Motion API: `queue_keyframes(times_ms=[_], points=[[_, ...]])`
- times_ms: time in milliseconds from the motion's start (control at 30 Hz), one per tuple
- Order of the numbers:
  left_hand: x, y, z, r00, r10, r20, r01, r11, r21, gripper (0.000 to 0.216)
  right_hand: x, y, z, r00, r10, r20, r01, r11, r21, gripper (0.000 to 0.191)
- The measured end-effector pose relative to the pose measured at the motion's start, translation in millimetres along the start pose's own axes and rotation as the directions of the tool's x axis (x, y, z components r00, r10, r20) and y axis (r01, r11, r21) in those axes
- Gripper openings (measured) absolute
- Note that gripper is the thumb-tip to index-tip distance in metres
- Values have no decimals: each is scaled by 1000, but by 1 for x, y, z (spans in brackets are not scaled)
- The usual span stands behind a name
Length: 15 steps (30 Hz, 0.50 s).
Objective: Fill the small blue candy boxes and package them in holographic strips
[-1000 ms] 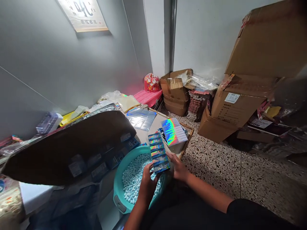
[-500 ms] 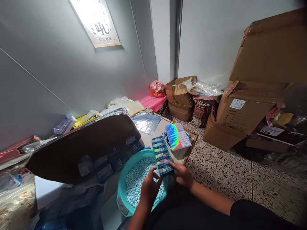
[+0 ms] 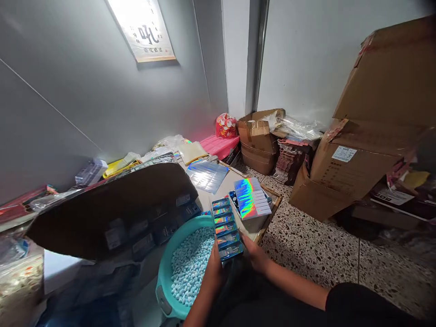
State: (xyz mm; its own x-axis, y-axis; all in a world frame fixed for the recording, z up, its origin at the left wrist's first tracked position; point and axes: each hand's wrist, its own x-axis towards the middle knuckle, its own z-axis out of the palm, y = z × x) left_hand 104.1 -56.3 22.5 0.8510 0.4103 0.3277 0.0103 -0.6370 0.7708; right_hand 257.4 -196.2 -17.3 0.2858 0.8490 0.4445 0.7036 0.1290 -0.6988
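Observation:
Both my hands hold a row of small blue holographic packs (image 3: 225, 225) fanned upward over a teal basin (image 3: 165, 268). My left hand (image 3: 214, 271) grips the row's lower left side, fingers curled. My right hand (image 3: 254, 257) pinches its lower right end. The basin is full of small pale blue-white pellets (image 3: 190, 268). Just behind the row, a rainbow holographic card sheet (image 3: 251, 198) lies on more packs inside a shallow wooden tray (image 3: 269, 217).
A big brown cardboard flap (image 3: 112, 204) juts over dark boxed packs at left. Cardboard boxes (image 3: 361, 154) stack at right, smaller ones (image 3: 255, 136) in the corner. A pink tray (image 3: 218, 145), plastic bags and a framed sign (image 3: 145, 29) line the grey wall. Speckled floor (image 3: 316, 245) lies right.
The row of packs and both hands have come slightly lower and nearer to me over the basin. My view has shifted a little to the left.

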Motion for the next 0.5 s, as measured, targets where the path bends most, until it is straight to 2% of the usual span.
queue_keyframes(times_ms=[200, 367, 500], points=[[-13, -24, 8, 997, -69, -28, 72, 985, 158, 55, 5, 0, -11, 999, -5, -37, 5, 1000, 2, 38], [-19, -29, 15, 992, -90, -92, 110, 961, 255, 48, 3, 10, -13, 999, 46, -29, -46, 999, 23, 30], [-20, -19, 27, 978, -134, -160, 175, 943, 283, 52, 5, 20, -22, 994, 93, 64, -98, 992, 82, 23]])
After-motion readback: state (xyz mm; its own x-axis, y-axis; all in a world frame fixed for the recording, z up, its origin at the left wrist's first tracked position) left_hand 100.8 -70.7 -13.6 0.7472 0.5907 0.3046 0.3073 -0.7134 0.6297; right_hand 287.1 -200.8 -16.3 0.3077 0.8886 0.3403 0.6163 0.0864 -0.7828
